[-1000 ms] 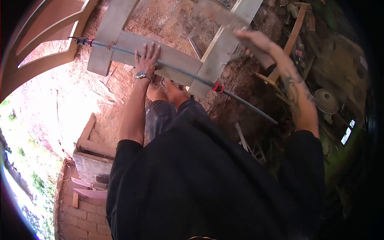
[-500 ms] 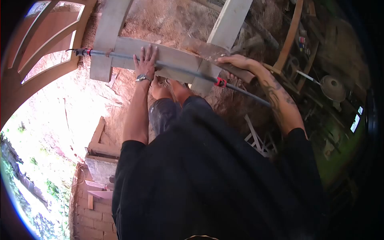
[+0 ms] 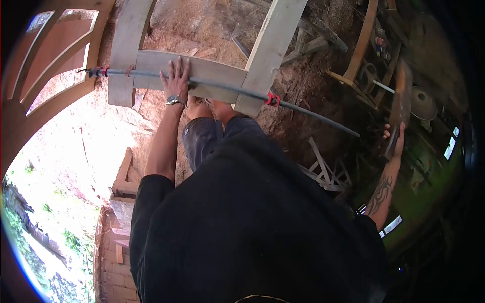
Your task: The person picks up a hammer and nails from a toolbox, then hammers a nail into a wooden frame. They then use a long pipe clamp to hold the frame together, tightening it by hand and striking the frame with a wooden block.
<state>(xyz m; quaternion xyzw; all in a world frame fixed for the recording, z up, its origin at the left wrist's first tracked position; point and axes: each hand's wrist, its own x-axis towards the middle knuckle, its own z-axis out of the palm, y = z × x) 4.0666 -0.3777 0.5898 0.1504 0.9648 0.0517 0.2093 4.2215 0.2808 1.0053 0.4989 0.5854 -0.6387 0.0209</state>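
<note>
My left hand (image 3: pixel 176 85), fingers spread, lies flat on a pale curved wooden rail (image 3: pixel 217 69), partly across a long pipe clamp (image 3: pixel 227 88). That rail sits between a left wooden post (image 3: pixel 126 43) and a right wooden post (image 3: pixel 270 43). A red clamp jaw (image 3: pixel 273 99) meets the right post's outer edge; another red fitting (image 3: pixel 104 71) is near the pipe's left end. Out to the right, my right hand (image 3: pixel 397 139) grips the lower end of a thick, dark brown length of wood (image 3: pixel 403 96), raised upright and apart from the frame.
A curved wooden frame with panels (image 3: pixel 55 96) stands at the left. Wood scraps (image 3: pixel 326 166) lie at lower right. Further right are a wooden frame piece (image 3: pixel 361 45) and a round lamp-like shade (image 3: pixel 423 103). Sawdust covers the ground (image 3: pixel 202 25).
My right hand has swung the dark length of wood away from the right post, out to the right and up. My left hand still rests on the rail.
</note>
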